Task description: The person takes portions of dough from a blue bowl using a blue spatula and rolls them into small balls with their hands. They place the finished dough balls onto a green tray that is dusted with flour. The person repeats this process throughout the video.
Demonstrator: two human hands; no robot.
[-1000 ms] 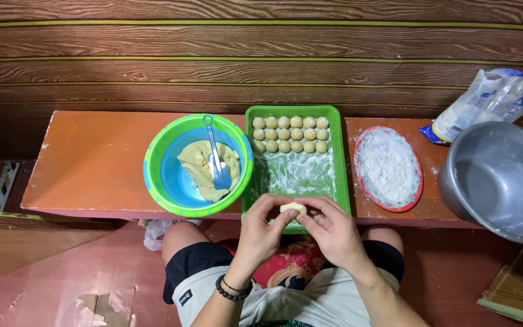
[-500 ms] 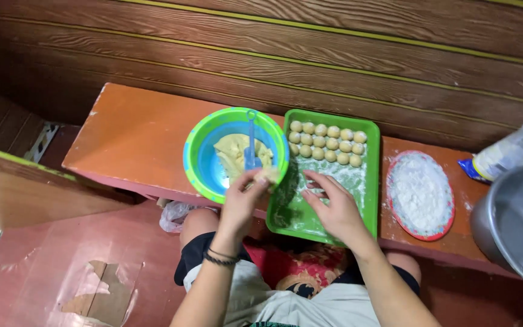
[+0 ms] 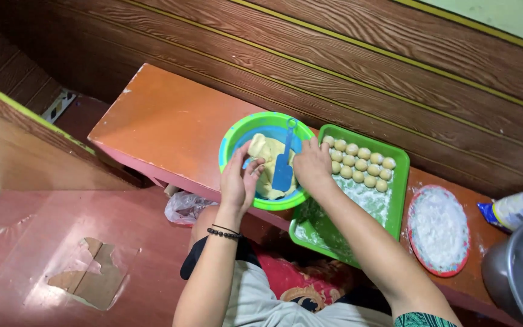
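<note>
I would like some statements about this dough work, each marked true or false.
1. The left hand is at the green bowl of yellow dough. True.
2. A blue spatula stands in the bowl. True.
3. The green tray holds no dough balls. False: two rows lie at its far end.
4. The red plate of white flour lies left of the bowl. False: it lies right of the tray.
5. The right hand is at the bowl's rim beside the tray. True.

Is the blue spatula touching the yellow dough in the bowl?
Touching. The head view shows the blue spatula with its blade lying flat on the yellow dough inside the green bowl.
</note>
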